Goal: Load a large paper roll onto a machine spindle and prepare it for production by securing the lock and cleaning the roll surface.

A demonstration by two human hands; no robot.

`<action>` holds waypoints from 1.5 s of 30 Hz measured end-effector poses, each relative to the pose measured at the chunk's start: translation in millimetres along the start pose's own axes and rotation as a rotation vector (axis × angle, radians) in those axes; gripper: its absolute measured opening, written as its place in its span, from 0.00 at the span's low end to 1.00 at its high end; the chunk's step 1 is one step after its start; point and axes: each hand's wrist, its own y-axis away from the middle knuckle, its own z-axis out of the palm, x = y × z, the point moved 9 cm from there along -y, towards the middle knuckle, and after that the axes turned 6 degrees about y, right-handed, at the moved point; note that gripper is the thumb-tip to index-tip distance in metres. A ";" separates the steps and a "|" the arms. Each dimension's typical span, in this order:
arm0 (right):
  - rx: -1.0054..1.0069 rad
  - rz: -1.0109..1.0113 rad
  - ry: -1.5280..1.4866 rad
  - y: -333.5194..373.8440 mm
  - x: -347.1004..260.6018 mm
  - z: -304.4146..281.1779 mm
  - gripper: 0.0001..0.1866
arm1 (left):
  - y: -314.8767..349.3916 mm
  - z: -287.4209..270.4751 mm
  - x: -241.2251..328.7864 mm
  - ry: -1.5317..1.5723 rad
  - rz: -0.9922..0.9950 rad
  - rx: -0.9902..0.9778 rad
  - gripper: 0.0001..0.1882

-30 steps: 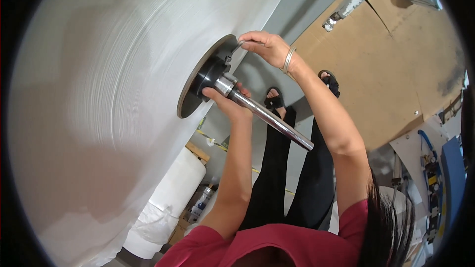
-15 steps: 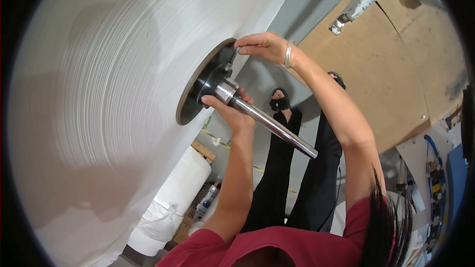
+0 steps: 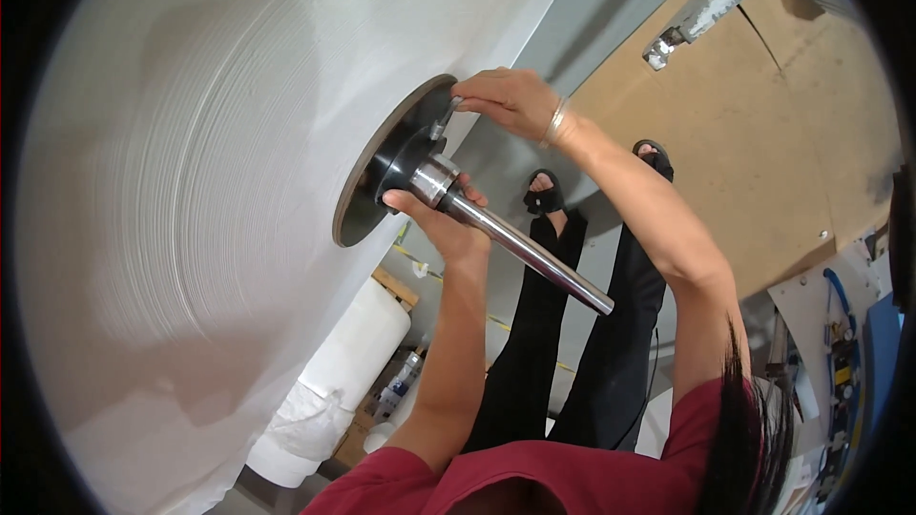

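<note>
A black round flange [image 3: 399, 154] with a brown rim sits against the end of a huge white roll [image 3: 219, 181]. Out of its hub projects a shiny steel shaft [image 3: 534, 256], angled toward my legs. My left hand [image 3: 447, 224] is wrapped round the hub and collar from below, thumb on the black hub. Between the thumb and fingers of my right hand [image 3: 510, 98] is a short bent metal lever [image 3: 441, 122], whose lower end meets the hub. Whether it is a loose hex key or a fixed handle, I cannot tell.
Smaller white rolls [image 3: 334, 372] in plastic lie at the lower left, by a wooden pallet edge [image 3: 395, 288]. A brown board [image 3: 744, 124] covers the floor at right, under a worn grey metal arm [image 3: 720, 5]. Blue hoses and fittings [image 3: 840, 362] are at the far right.
My right hand has turned at the wrist, its back more rounded, still holding the lever, which is tilted slightly differently. The left hand keeps its grip. The view has shifted slightly.
</note>
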 end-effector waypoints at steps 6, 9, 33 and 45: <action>-0.159 0.073 -0.130 5.6 0.1 14.0 0.11 | -3.6 -3.0 4.1 -0.022 0.026 0.011 0.47; -0.177 0.094 -0.222 -4.7 5.3 13.1 0.11 | -1.6 -0.5 1.6 -0.015 0.025 -0.001 0.47; -0.981 0.692 0.678 -15.4 -21.3 54.2 0.13 | -6.7 -5.0 2.3 0.095 0.087 0.014 0.37; -0.171 0.961 -0.272 -16.1 -38.7 -11.1 0.13 | -3.1 -10.8 4.5 0.192 -0.042 0.073 0.32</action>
